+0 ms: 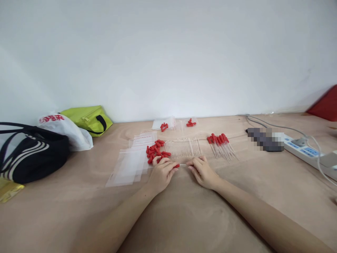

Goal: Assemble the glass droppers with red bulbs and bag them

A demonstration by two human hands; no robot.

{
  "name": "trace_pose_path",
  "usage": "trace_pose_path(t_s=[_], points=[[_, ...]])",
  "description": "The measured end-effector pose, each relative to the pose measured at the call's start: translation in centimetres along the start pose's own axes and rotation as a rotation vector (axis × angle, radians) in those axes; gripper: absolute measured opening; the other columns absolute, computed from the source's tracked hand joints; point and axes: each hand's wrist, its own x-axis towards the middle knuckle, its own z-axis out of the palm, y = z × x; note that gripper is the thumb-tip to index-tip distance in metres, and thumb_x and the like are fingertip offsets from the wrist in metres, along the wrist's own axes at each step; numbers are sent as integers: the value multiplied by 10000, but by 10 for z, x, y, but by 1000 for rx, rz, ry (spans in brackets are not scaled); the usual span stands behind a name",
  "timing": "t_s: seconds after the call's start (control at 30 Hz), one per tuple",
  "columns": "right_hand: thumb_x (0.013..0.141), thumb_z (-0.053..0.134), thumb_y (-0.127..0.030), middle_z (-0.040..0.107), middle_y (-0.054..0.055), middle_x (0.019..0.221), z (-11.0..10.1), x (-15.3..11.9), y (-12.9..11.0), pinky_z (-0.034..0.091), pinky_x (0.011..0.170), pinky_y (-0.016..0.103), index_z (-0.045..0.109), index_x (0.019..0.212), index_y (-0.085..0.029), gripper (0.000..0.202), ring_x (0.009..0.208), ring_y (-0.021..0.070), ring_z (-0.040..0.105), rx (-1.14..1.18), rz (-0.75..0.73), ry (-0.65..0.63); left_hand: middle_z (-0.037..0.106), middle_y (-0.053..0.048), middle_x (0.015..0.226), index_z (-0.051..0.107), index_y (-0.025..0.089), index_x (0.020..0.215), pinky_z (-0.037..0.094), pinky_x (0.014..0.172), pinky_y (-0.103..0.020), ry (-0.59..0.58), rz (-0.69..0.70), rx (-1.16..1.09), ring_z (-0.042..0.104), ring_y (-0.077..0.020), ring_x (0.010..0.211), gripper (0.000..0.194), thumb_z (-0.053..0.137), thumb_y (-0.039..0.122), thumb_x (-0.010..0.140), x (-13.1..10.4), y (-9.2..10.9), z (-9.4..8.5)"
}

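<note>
Between my hands lies a thin glass dropper tube [183, 165], level, with a red rubber bulb [177, 166] at its left end. My left hand [162, 174] pinches the bulb. My right hand [204, 172] is closed on the tube's other end, which its fingers partly hide. Just beyond my left hand is a heap of loose red bulbs [156, 150]. A row of bare glass tubes [182, 147] lies side by side behind both hands. Farther right, several droppers with red bulbs fitted [221, 146] lie in a bunch.
Clear zip bags [126, 165] overlap left of the heap. Two more bags with red bulbs [191, 123] lie near the wall. At left stand a black bag [39, 154], a white plastic bag [68, 130] and a green pouch [89, 117]. A power strip [305, 151] with cables lies right.
</note>
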Motion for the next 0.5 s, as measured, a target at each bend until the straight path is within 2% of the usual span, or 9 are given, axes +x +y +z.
trace_pose_path(t_s=[0.27, 0.5], points=[[867, 381, -192, 594, 29, 818, -1, 0, 0, 266, 752, 308, 534, 866, -184, 153, 756, 135, 516, -76, -14, -12, 685, 20, 774, 599, 215, 838, 192, 896, -404, 19, 27, 7, 563, -156, 791, 146, 457, 232, 861, 0, 3, -2], [860, 399, -185, 599, -5, 725, -6, 2, 0, 220, 766, 314, 579, 862, -198, 181, 673, 107, 513, -81, -79, -43, 673, 22, 738, 600, 208, 814, 204, 906, -386, -17, 121, 26, 547, -143, 763, 161, 451, 240, 866, -4, 1, -1]])
